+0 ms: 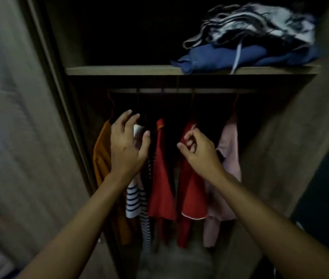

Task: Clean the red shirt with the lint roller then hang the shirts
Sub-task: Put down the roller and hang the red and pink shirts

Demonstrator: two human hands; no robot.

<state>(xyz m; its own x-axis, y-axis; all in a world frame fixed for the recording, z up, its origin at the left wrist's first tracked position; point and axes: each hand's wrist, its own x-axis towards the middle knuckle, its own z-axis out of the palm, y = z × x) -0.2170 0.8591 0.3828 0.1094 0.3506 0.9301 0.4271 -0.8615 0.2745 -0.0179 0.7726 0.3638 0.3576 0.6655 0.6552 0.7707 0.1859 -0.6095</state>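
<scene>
Inside an open wardrobe, several shirts hang from a rail (179, 91). From left to right: an orange shirt (101, 158), a navy-and-white striped shirt (134, 200), a red shirt (161, 178), a second red shirt with pale trim (191, 194), and a pink shirt (230, 150). My left hand (128, 146) is raised in front of the striped shirt's top, fingers spread and holding nothing. My right hand (197, 152) hovers at the second red shirt's shoulder, fingers loosely curled, nothing clearly gripped. No lint roller is in view.
A shelf (119, 70) spans the wardrobe above the rail, with folded blue and black-and-white clothes (256, 43) piled at its right end. The wardrobe door (18, 137) stands open on the left. The right side panel (292, 137) closes in the space.
</scene>
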